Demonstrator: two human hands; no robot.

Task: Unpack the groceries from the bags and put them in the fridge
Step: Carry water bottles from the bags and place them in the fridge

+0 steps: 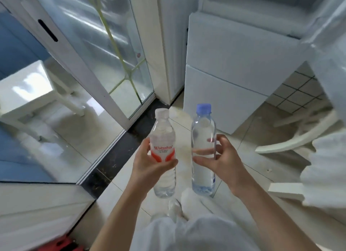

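While both hands are loaded, nothing is in the fridge yet. Left hand [149, 162] is wrapped round the label band of a clear plastic water bottle with a white cap and red-and-white label [163, 157]. Right hand [222, 157] pinches the mid-body of a taller clear plastic water bottle with a blue cap [203, 149], thumb in front, fingers behind. Both bottles are upright, near each other but not touching, held in the air over the pale tiled floor [131, 185]. White fridge [234, 73] stands ahead; its upper door looks open, lower drawers shut.

Handling, my read: both look full, so moderately heavy; thin walls will flex under squeeze. Smooth plastic could be slippery. Grip at mid-body or label, not the cap. Not fragile, a drop would likely dent, not break.
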